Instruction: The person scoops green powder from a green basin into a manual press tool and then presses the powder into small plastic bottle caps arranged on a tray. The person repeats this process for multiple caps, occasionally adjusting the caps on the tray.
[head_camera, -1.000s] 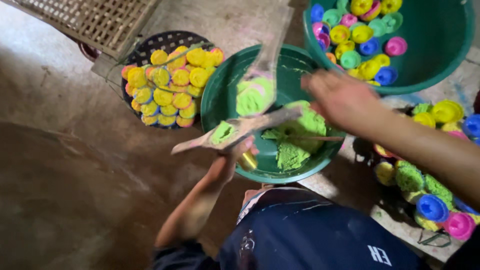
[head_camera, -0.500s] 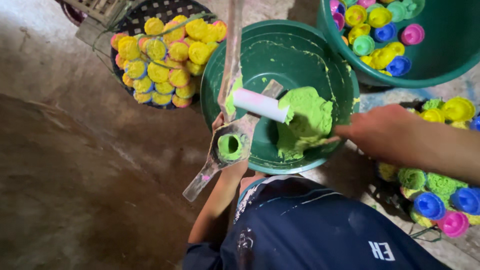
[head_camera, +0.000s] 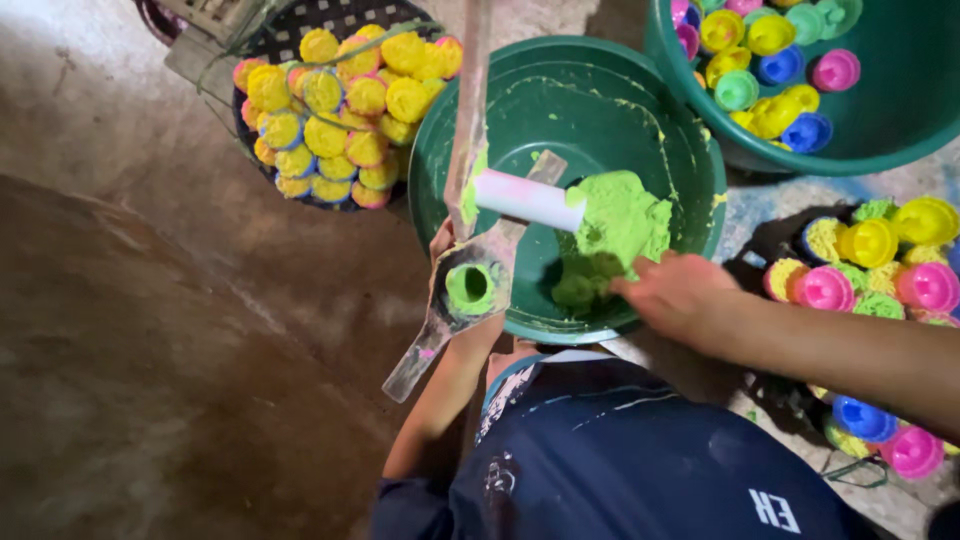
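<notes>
My left hand (head_camera: 442, 246) grips a flat wooden mould board (head_camera: 500, 252) from underneath, at the near left rim of a green basin (head_camera: 560, 55). The board's round hole (head_camera: 468, 287) is packed with green powder. A white cylinder (head_camera: 525, 198) lies across the board and points into the basin. An upright wooden stick (head_camera: 468, 100) smeared with green stands just behind the board. My right hand (head_camera: 680, 295) reaches in from the right. Its fingertips press into the heap of green powder (head_camera: 620, 225) inside the basin, and it holds no tool.
A black basket (head_camera: 262, 45) at the upper left is heaped with small cups packed with yellow powder. A large green tub (head_camera: 900, 110) at the upper right holds empty coloured cups. More filled cups (head_camera: 870, 260) lie to the right. Bare concrete floor (head_camera: 150, 350) spreads to the left.
My right hand came down from above the basin, swung right, then pushed into the powder heap. The white cylinder now rests on the mould board. My left hand stays at the rim.
</notes>
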